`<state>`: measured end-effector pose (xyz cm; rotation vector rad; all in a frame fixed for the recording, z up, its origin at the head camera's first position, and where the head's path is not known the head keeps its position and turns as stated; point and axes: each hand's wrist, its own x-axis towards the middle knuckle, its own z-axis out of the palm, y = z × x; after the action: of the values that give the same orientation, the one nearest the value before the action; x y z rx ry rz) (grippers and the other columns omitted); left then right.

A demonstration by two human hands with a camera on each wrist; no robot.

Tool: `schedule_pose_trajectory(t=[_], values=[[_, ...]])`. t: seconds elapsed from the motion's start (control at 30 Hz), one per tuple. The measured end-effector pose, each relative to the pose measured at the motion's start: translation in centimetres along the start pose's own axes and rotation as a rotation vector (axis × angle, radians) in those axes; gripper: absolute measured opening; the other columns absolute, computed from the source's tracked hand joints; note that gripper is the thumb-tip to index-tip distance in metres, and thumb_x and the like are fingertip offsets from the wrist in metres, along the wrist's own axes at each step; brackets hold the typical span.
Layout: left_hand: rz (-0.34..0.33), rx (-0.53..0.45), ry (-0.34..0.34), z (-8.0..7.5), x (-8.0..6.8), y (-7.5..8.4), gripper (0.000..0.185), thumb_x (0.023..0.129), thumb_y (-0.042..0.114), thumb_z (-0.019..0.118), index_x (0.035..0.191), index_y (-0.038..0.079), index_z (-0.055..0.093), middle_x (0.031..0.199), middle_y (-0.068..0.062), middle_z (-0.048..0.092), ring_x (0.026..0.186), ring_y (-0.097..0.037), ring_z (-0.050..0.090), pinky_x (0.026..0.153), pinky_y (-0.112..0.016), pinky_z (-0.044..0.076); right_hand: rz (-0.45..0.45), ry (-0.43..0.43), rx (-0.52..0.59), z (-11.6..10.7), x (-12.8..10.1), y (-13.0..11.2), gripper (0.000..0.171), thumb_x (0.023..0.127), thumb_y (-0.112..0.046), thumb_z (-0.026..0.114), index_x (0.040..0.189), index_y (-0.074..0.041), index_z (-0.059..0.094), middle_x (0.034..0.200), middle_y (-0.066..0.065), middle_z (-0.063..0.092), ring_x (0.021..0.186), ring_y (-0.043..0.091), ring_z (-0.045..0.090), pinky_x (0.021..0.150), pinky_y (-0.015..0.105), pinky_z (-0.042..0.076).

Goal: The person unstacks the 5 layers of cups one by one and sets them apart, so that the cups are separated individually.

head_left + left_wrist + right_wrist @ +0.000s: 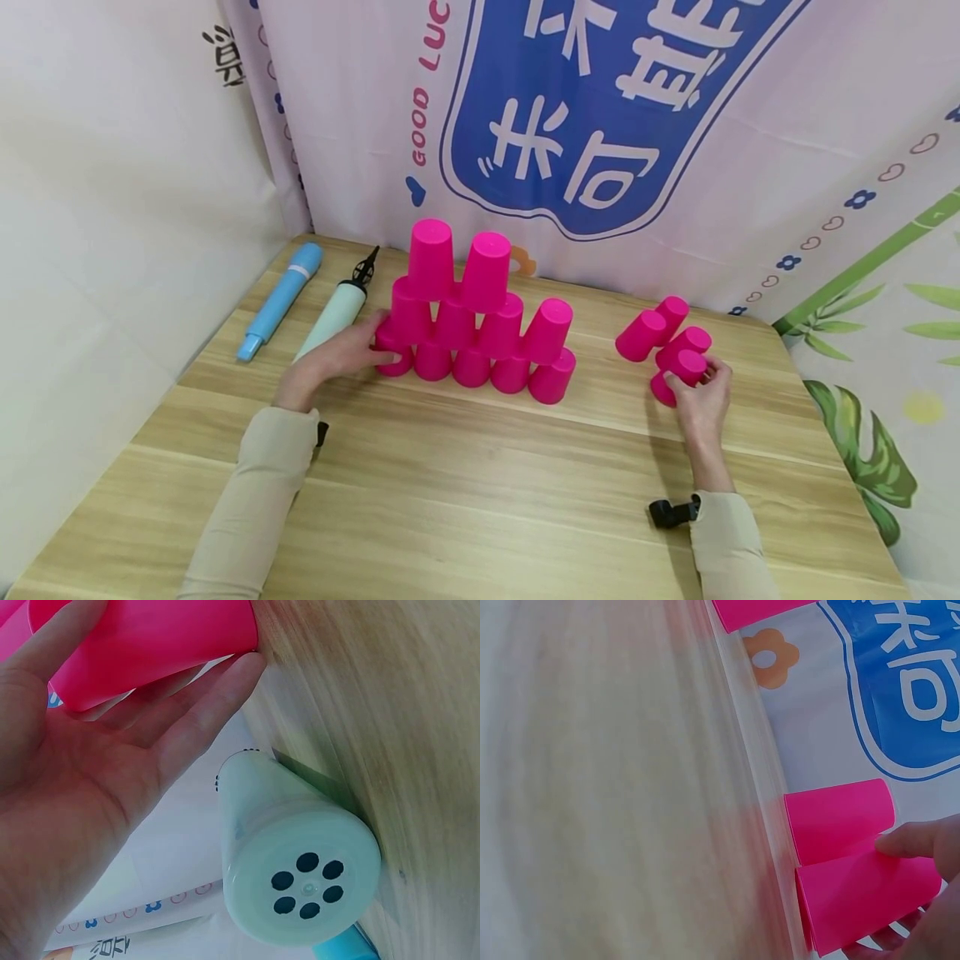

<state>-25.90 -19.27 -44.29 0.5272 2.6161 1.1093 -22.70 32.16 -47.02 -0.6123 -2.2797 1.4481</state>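
Note:
Pink plastic cups stand upside down in a stepped wall, with several in the bottom row, several in the second, and two cups [431,260] [486,272] on top. My left hand [341,358] holds the leftmost bottom cup [157,645], thumb in front and fingers stretched along its far side. Further right is a small group of pink cups [641,336]. From that group my right hand [705,400] grips the nearest cup [866,900], thumb on one side and fingers round the other. Whether this cup touches the table cannot be told.
Left of the wall lies a pale green hand pump [333,317] with a black nozzle, and beyond it a blue pump [281,300]. A printed cloth [360,108] hangs behind the wooden table [480,500]. Bare tabletop separates the wall from the right group.

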Motion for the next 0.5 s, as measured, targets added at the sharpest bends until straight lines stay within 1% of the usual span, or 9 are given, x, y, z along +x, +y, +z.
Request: schedule_pose_trajectory(t=[0.27, 0.4, 0.5], values=[[0.016, -0.002, -0.002, -0.14, 0.01, 0.03, 0.067, 0.092, 0.021, 0.066, 0.142, -0.003, 0.029, 0.128, -0.021, 0.053, 0.108, -0.032, 0.055, 0.096, -0.050, 0.044, 0.016, -0.014, -0.004, -0.04, 0.00, -0.19, 0.071, 0.087, -0.008, 0.067, 0.144, -0.006, 0.024, 0.143, 0.015, 0.041, 0.129, 0.029, 0.042, 0.105, 0.041, 0.040], [0.007, 0.003, -0.003, -0.17, -0.01, 0.07, 0.068, 0.092, 0.022, 0.066, 0.143, -0.003, 0.028, 0.128, -0.021, 0.052, 0.108, -0.032, 0.055, 0.096, -0.050, 0.044, 0.000, -0.004, -0.004, -0.04, 0.00, -0.20, 0.075, 0.086, -0.009, 0.068, 0.145, -0.008, 0.024, 0.142, 0.017, 0.043, 0.127, 0.030, 0.044, 0.105, 0.041, 0.040], [0.003, 0.000, -0.007, -0.14, -0.04, 0.07, 0.068, 0.092, 0.022, 0.066, 0.143, -0.003, 0.028, 0.128, -0.021, 0.052, 0.108, -0.032, 0.055, 0.097, -0.050, 0.043, -0.036, 0.033, 0.021, -0.17, -0.13, -0.34, 0.077, 0.084, -0.010, 0.071, 0.146, -0.010, 0.025, 0.140, 0.015, 0.044, 0.126, 0.028, 0.044, 0.106, 0.040, 0.038]])
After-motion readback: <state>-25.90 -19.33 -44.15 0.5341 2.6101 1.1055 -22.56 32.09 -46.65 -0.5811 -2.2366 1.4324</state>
